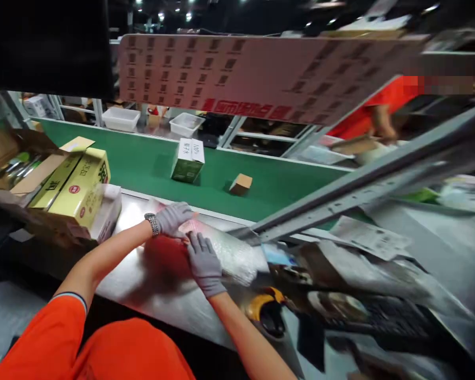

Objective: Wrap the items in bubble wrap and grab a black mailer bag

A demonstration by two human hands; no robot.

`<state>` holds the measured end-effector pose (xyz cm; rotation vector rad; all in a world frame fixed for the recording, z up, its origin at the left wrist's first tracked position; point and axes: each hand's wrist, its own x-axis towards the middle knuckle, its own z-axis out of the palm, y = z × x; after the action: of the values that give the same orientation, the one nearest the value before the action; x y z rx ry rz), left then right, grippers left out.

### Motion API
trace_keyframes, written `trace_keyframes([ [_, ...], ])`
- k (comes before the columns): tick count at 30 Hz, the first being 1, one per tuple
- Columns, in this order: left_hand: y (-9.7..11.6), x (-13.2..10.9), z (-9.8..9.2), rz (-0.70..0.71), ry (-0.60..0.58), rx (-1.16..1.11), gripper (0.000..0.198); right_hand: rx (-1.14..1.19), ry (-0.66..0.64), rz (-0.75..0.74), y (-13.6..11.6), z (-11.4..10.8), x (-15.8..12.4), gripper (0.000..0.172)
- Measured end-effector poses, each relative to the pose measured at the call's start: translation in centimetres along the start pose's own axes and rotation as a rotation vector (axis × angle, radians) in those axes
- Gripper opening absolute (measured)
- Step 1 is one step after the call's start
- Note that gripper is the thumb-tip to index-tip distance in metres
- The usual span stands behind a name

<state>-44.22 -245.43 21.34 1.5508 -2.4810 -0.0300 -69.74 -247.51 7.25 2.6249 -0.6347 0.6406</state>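
Note:
A red package (168,258) lies on the metal worktop, blurred, with clear bubble wrap (235,253) at its right side. My left hand (174,217), in a grey glove with a watch at the wrist, is at the far edge of the package. Its fingers are bent together on the edge of the bubble wrap. My right hand (205,264), also gloved in grey, rests on the bubble wrap where it meets the package. Those fingers are stretched out, slightly apart and flat. The underside of the package is hidden.
Behind the worktop (134,287) runs a green conveyor belt (142,163) carrying a green-and-white box (188,161) and a small brown box (241,183). Yellow cartons (81,184) stand left. A metal post (360,169), tape dispenser (267,311) and keyboard (391,316) are right. A co-worker's arm (383,124) shows beyond.

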Motion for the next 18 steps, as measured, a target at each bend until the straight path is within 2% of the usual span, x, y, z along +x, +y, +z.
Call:
trace_keyframes([
  [2, -1.0, 1.3, 0.1, 0.000, -0.164, 0.035, 0.103, 0.005, 0.133, -0.052, 0.5, 0.7, -0.7, 0.042],
  [4, -1.1, 1.3, 0.8, -0.038, -0.249, 0.054, 0.108, 0.076, 0.223, -0.135, 1.9, 1.4, -1.2, 0.043],
  [7, 0.4, 0.2, 2.0, -0.106, -0.197, 0.084, 0.119, 0.187, 0.214, -0.221, 4.9, 2.5, -1.5, 0.043],
  [9, 2.1, -0.4, 2.7, -0.205, -0.142, 0.137, 0.109, 0.214, 0.147, -0.199, 6.2, 3.5, -1.7, 0.043],
  [12, 4.4, -0.9, 3.7, -0.344, -0.082, 0.194, 0.092, 0.223, 0.086, -0.081, 6.1, 4.9, -2.5, 0.047],
  [14, 5.3, -1.1, 4.4, -0.373, -0.069, 0.210, 0.088, 0.226, 0.138, 0.008, 5.0, 5.5, -4.2, 0.057],
  [16, 5.4, -1.2, 5.0, -0.383, -0.053, 0.218, 0.085, 0.210, 0.260, 0.165, 4.0, 5.8, -7.5, 0.070],
  [18, 5.1, -1.2, 5.6, -0.396, -0.043, 0.217, 0.084, 0.143, 0.380, 0.460, 3.8, 5.8, -12.5, 0.083],
])
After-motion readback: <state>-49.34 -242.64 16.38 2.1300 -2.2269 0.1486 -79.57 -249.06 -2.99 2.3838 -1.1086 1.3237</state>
